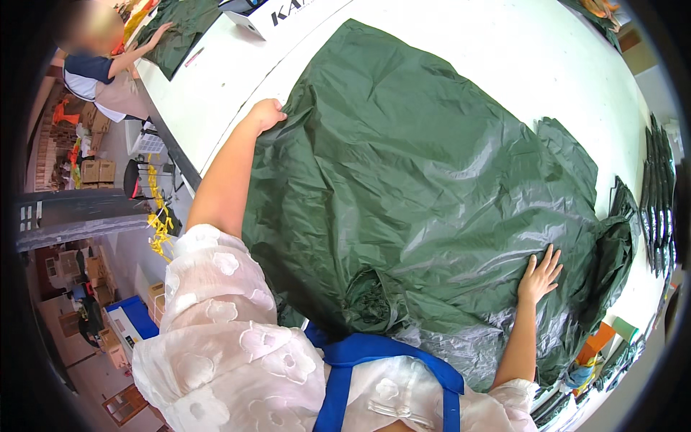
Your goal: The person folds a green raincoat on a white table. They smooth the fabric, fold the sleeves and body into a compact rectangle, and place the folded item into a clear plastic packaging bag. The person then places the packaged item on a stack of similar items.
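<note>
A large dark green waterproof garment (425, 173), thin, shiny and creased like a raincoat, lies spread over the white table (518, 43). My left hand (268, 115) is closed on its left edge, the arm stretched forward. On the right part of the garment my right hand (538, 279) rests flat, fingers spread, holding nothing. Close to my body the fabric forms a gathered, puckered opening (371, 299). Loose folds bunch up at the right side, beyond my right hand.
Across the table at the far left, a person (97, 75) handles another green garment (173, 36). A white box (248, 25) stands at the back edge, with a pen (194, 57) nearby. Stacked dark folded packets (655, 194) line the right; cartons (97, 171) are on the floor left.
</note>
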The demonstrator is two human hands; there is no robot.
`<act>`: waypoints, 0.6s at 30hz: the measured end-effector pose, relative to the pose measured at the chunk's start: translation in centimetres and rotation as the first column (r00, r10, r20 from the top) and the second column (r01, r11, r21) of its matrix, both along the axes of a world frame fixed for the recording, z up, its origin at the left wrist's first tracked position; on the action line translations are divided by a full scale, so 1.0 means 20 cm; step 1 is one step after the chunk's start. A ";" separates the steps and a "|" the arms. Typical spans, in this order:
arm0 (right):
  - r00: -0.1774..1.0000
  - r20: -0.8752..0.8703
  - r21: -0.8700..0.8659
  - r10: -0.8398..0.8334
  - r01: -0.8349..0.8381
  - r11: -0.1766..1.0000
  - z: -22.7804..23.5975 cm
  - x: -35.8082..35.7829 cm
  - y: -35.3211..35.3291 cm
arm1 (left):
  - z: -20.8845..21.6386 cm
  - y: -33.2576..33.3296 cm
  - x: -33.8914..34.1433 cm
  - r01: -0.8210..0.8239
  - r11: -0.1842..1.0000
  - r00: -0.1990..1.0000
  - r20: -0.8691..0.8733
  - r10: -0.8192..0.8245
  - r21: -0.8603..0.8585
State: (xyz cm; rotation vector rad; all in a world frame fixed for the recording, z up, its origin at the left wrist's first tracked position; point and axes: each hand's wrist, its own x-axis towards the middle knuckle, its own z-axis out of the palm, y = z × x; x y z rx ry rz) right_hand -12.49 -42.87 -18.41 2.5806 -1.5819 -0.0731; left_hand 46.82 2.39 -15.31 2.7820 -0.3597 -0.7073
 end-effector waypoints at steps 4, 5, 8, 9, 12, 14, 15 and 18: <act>1.000 -0.012 -0.029 -0.013 0.013 0.999 -0.01 -0.02 -0.01 | 0.37 -0.08 -0.15 -0.308 0.737 0.889 -0.457 -0.001 -0.602; 1.000 -0.009 -0.029 -0.010 0.010 1.000 -0.01 -0.03 -0.01 | 0.45 -0.07 -0.22 -0.404 0.500 0.797 -0.563 -0.218 -0.766; 1.000 0.003 -0.022 0.005 -0.005 1.000 -0.02 -0.02 -0.01 | 0.54 -0.14 -0.49 -0.327 0.478 0.735 -0.537 -0.413 -0.815; 1.000 0.004 -0.028 -0.005 0.005 1.000 -0.02 -0.02 -0.01 | 0.41 -0.17 -0.47 -0.115 0.652 0.830 -0.433 -0.351 -0.749; 1.000 -0.008 -0.015 -0.025 0.025 1.000 -0.02 -0.03 -0.01 | 0.18 -0.28 -0.52 0.302 0.855 0.936 -0.038 -0.350 -0.421; 1.000 -0.002 -0.017 -0.014 0.014 1.000 -0.03 -0.03 -0.02 | 0.19 -0.32 -0.61 0.469 0.768 0.877 0.129 -0.463 -0.437; 1.000 -0.005 -0.016 -0.018 0.018 1.000 -0.02 -0.03 -0.02 | 0.22 -0.36 -0.65 0.641 0.663 0.768 0.330 -0.549 -0.387; 1.000 0.001 -0.021 -0.022 0.022 1.000 -0.02 -0.04 -0.01 | 0.27 -0.39 -0.64 0.057 0.539 0.877 -0.216 -0.430 -0.840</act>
